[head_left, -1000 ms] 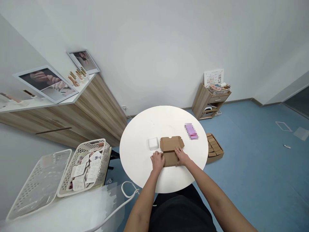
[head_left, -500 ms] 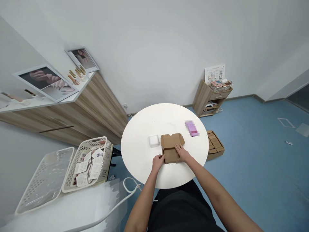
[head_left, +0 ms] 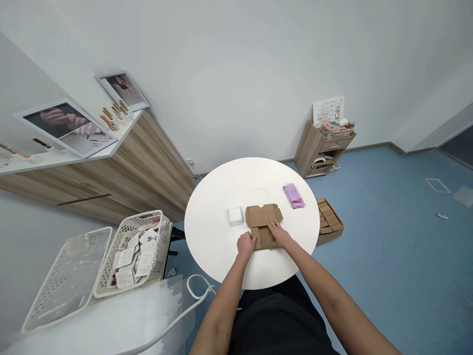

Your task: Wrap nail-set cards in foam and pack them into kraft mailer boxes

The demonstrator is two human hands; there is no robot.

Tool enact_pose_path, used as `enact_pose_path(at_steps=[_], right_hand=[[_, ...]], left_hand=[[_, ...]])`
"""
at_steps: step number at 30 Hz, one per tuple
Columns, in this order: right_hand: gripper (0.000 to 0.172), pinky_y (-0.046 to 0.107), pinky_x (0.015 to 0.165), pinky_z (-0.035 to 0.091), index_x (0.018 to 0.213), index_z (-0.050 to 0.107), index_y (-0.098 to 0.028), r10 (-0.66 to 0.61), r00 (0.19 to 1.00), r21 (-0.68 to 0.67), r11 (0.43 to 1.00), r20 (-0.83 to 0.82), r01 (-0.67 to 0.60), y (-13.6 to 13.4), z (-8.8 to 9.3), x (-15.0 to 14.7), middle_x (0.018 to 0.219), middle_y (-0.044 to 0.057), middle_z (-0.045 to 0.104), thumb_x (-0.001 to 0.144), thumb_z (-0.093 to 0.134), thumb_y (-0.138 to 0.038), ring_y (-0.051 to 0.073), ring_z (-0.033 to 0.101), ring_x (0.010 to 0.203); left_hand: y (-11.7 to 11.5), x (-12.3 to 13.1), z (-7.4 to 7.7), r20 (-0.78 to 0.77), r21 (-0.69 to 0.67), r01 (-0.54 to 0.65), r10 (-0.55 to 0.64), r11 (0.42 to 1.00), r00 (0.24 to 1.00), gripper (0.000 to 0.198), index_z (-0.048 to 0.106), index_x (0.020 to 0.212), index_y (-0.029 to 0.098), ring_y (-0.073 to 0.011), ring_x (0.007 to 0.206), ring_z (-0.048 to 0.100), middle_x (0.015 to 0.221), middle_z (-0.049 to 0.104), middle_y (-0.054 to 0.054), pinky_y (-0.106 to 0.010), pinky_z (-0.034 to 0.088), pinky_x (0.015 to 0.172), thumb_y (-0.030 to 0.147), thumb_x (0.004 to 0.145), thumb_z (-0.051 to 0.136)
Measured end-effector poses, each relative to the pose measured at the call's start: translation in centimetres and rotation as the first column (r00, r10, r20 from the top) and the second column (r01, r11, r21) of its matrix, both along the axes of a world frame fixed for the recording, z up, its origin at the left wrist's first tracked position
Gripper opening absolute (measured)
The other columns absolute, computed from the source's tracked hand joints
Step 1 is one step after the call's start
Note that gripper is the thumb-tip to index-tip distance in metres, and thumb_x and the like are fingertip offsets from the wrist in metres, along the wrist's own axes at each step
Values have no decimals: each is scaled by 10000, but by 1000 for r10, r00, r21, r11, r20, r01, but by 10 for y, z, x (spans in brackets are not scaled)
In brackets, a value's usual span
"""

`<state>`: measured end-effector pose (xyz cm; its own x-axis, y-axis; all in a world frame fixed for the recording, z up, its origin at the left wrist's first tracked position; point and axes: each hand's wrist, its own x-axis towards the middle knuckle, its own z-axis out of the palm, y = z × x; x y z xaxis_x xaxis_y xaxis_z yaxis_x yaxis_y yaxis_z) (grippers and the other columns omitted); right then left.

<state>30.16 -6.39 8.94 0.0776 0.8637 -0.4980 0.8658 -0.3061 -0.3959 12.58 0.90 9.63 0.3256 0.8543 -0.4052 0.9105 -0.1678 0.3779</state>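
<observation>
A flat brown cardboard box blank (head_left: 263,219) lies on the round white table (head_left: 221,246), its lid flap spread toward the far side. My left hand (head_left: 246,243) grips the blank's left side flap, fingers curled on it and folding it up. My right hand (head_left: 279,235) presses down on the blank's right part, fingers bent over the edge. A small white square case (head_left: 235,215) sits just left of the blank. A pink, blurred-out packet (head_left: 293,195) lies on the table to the right.
A carton of folded brown boxes (head_left: 328,223) stands on the blue floor right of the table. Two white perforated baskets (head_left: 92,261) at the left, one holding several packets. A wooden cabinet (head_left: 121,172) with framed pictures lines the left wall; a small wooden shelf (head_left: 321,148) stands at the back.
My left hand has moved in from the table onto the blank's left flap and lifted it inward. My right hand stays pressed on the blank.
</observation>
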Motion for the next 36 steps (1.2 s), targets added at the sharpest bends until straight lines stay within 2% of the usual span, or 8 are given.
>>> enact_pose_path(at_steps=[5, 11, 21, 24, 27, 30, 33, 36], right_hand=[[1252, 434, 1071, 403, 1546, 94, -163, -20, 1000, 9, 1000, 3, 20, 0, -3, 2, 1618, 105, 66, 551, 841, -306, 339, -14, 1478], [1279, 424, 1057, 409, 1546, 97, -178, -25, 1000, 22, 999, 4, 24, 2, -5, 4, 1618, 119, 63, 532, 859, -345, 342, -18, 1478], [1181, 386, 1051, 409, 1540, 124, -137, -250, 961, 19, 968, 122, 250, 20, 4, -13, 1611, 113, 128, 628, 778, -504, 312, 63, 1478], [1170, 390, 1045, 408, 1540, 116, -130, -282, 948, 20, 959, 147, 282, 33, 3, -14, 1611, 121, 122, 649, 740, -561, 324, 69, 1476], [1192, 411, 1076, 366, 1538, 106, -110, -268, 952, -6, 962, 146, 272, 45, 1, -9, 1609, 147, 108, 642, 728, -590, 347, 63, 1473], [1233, 416, 1128, 293, 1537, 91, -93, -203, 973, -68, 975, 110, 211, 51, 0, -1, 1608, 161, 93, 608, 754, -557, 361, 58, 1471], [1298, 420, 1129, 302, 1540, 62, -106, -144, 985, -112, 982, 98, 154, 51, -2, 4, 1613, 151, 64, 543, 807, -475, 368, 41, 1471], [1318, 421, 1088, 377, 1542, 74, -131, -126, 986, -111, 984, 112, 138, 51, -7, 4, 1615, 141, 48, 511, 840, -428, 371, 23, 1472]], left_hand=[[8, 3, -8, -24, 14, 2, -1, 1000, 1000, 184, 622, 782, 204, -218, 866, 651, 911, 702, -70, -275, 410, 674, 380, 832, 609], [18, 9, -15, -48, 53, 31, -29, 998, 998, 103, 626, 808, 206, -219, 848, 648, 893, 689, -68, -281, 408, 669, 206, 838, 527], [48, 21, -12, 84, 177, 167, -184, 970, 979, 163, 605, 947, 208, -209, 929, 597, 933, 648, -59, -296, 426, 777, 172, 901, 453], [65, 11, -10, 172, 302, 52, -108, 952, 979, 227, 568, 1111, 199, -228, 999, 569, 1026, 622, -86, -339, 430, 860, 251, 934, 435], [87, -3, -12, 206, 388, -193, 119, 901, 971, 386, 466, 1274, 159, -292, 1116, 519, 1196, 551, -153, -419, 421, 909, 311, 919, 467], [112, -15, -15, 122, 247, -302, 280, 921, 952, 525, 391, 1335, 138, -336, 1227, 456, 1333, 470, -192, -446, 402, 951, 363, 884, 533], [134, -19, -19, 81, 67, -281, 276, 957, 958, 561, 395, 1317, 152, -298, 1240, 478, 1324, 495, -173, -379, 401, 968, 356, 837, 603], [146, -18, -21, 100, -7, -301, 300, 954, 949, 597, 408, 1280, 177, -266, 1206, 524, 1281, 541, -152, -332, 419, 935, 334, 771, 677]])
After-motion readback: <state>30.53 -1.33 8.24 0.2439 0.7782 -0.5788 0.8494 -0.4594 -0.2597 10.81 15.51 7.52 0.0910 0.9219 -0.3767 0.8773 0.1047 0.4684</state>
